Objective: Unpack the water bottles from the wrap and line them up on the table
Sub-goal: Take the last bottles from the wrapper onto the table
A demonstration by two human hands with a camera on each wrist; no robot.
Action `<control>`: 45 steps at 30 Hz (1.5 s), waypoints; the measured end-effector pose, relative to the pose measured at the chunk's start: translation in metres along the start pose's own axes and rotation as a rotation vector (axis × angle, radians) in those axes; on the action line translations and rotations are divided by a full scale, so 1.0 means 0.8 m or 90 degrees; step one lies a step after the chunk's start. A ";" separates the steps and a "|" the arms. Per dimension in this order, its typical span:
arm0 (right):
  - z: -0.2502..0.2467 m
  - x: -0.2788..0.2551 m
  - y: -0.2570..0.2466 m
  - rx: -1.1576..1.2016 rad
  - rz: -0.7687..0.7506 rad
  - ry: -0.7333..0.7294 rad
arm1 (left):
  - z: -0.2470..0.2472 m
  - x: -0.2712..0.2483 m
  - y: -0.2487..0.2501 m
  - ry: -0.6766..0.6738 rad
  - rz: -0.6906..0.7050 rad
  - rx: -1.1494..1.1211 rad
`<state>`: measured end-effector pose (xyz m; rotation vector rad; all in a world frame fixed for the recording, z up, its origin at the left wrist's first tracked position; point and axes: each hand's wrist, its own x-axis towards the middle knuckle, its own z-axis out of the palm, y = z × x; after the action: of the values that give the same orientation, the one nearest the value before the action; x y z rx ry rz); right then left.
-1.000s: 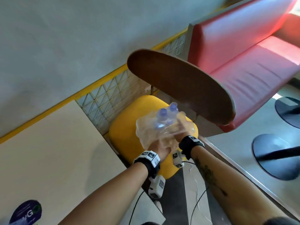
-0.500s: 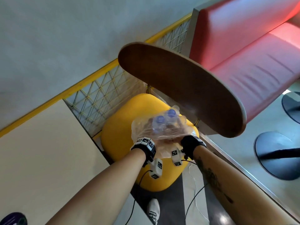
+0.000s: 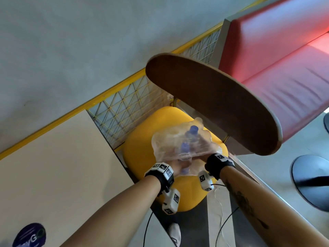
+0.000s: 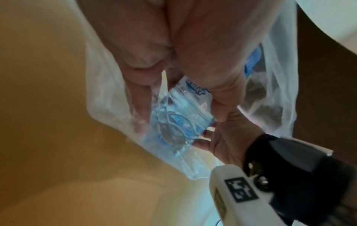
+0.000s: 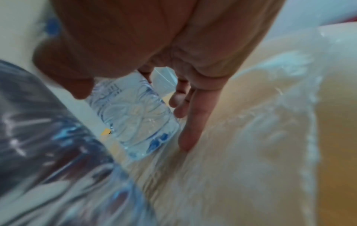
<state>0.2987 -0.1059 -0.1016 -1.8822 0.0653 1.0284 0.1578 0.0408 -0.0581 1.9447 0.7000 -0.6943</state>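
Observation:
A pack of water bottles (image 3: 185,145) in loose clear wrap (image 3: 160,147) hangs over a yellow seat (image 3: 138,154), blue caps (image 3: 193,129) pointing away from me. My left hand (image 3: 177,166) grips its near end from below. My right hand (image 3: 204,154) holds its right side. In the left wrist view my left hand (image 4: 179,107) curls thumb and fingers round one bottle (image 4: 173,126), with the right hand (image 4: 222,145) under that bottle's base. In the right wrist view my right hand (image 5: 133,107) has thumb and fingers either side of a bottle (image 5: 135,130) amid blurred wrap (image 5: 251,122).
A beige table top (image 3: 53,166) lies to the left, bearing a dark round sticker (image 3: 29,236). A brown curved chair back (image 3: 213,104) rises beyond the pack, with a yellow wire grid (image 3: 124,104) behind. A red bench (image 3: 284,59) and dark round bases (image 3: 311,180) are at right.
The pack stays over the yellow seat but has tipped, so its caps now point away from me rather than up. Both hands keep hold of it.

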 end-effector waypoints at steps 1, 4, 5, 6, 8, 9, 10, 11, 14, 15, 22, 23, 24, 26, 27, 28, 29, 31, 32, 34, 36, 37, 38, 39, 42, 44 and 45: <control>0.004 -0.007 -0.003 -0.079 -0.020 0.043 | -0.003 -0.017 0.010 -0.022 0.008 -0.007; 0.009 -0.017 -0.002 -0.161 -0.078 0.098 | 0.001 -0.038 0.007 -0.045 0.029 -0.049; 0.011 -0.028 -0.006 -0.154 -0.078 0.063 | -0.002 -0.051 0.013 -0.053 0.020 -0.070; 0.008 -0.021 0.002 -0.131 -0.044 0.009 | -0.001 -0.053 0.011 -0.061 0.020 -0.098; 0.006 -0.043 -0.001 -0.135 -0.024 -0.053 | -0.007 -0.076 0.014 -0.093 0.029 -0.106; 0.006 -0.059 -0.003 -0.113 -0.017 -0.040 | -0.009 -0.084 0.010 -0.114 0.027 -0.104; 0.011 -0.075 -0.008 -0.080 0.005 -0.029 | -0.010 -0.091 0.003 -0.126 0.022 -0.105; 0.011 -0.090 -0.007 -0.009 0.016 -0.025 | -0.012 -0.102 -0.004 -0.123 0.024 -0.113; 0.008 -0.135 0.003 0.077 0.005 -0.093 | -0.019 -0.133 -0.041 -0.090 0.053 -0.149; 0.004 -0.143 0.015 0.066 0.012 -0.088 | -0.025 -0.150 -0.053 -0.086 0.068 -0.145; 0.045 -0.253 0.080 -0.037 -0.038 -0.069 | -0.070 -0.281 -0.176 0.097 0.156 -0.127; 0.059 -0.267 0.084 -0.073 -0.074 -0.067 | -0.077 -0.305 -0.197 0.145 0.145 -0.128; 0.073 -0.279 0.087 -0.117 -0.112 -0.078 | -0.083 -0.326 -0.219 0.195 0.140 -0.141; 0.108 -0.301 0.091 -0.237 -0.187 -0.095 | -0.097 -0.367 -0.253 0.291 0.121 -0.140; 0.127 -0.308 0.094 -0.275 -0.217 -0.107 | -0.104 -0.386 -0.272 0.346 0.108 -0.118; 0.148 -0.314 0.095 -0.307 -0.234 -0.128 | -0.110 -0.399 -0.295 0.394 0.104 -0.107; 0.172 -0.323 0.092 -0.344 -0.261 -0.144 | -0.116 -0.412 -0.315 0.426 0.100 -0.101; 0.224 -0.341 0.083 -0.399 -0.307 -0.155 | -0.126 -0.430 -0.361 0.474 0.076 -0.104; 0.252 -0.352 0.074 -0.409 -0.326 -0.172 | -0.131 -0.438 -0.380 0.485 0.059 -0.101; 0.311 -0.368 0.062 -0.449 -0.363 -0.209 | -0.145 -0.455 -0.406 0.493 0.016 -0.070; 0.370 -0.376 0.054 -0.489 -0.390 -0.233 | -0.156 -0.467 -0.431 0.494 -0.012 -0.025; 0.400 -0.378 0.053 -0.495 -0.398 -0.242 | -0.161 -0.473 -0.441 0.489 -0.019 0.000; 0.430 -0.382 0.052 -0.495 -0.404 -0.250 | -0.165 -0.477 -0.453 0.482 -0.026 0.016; 0.460 -0.385 0.053 -0.496 -0.412 -0.254 | -0.168 -0.482 -0.464 0.474 -0.031 0.026; 0.539 -0.393 0.062 -0.491 -0.431 -0.256 | -0.179 -0.492 -0.489 0.445 -0.062 0.108; 0.581 -0.395 0.072 -0.488 -0.432 -0.251 | -0.185 -0.491 -0.504 0.436 -0.078 0.164; 0.599 -0.395 0.076 -0.489 -0.432 -0.251 | -0.187 -0.489 -0.511 0.428 -0.084 0.176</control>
<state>-0.2303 0.1105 -0.0227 -2.0557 -1.2647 0.9697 -0.3712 0.2680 0.0482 2.4276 1.1953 -0.1982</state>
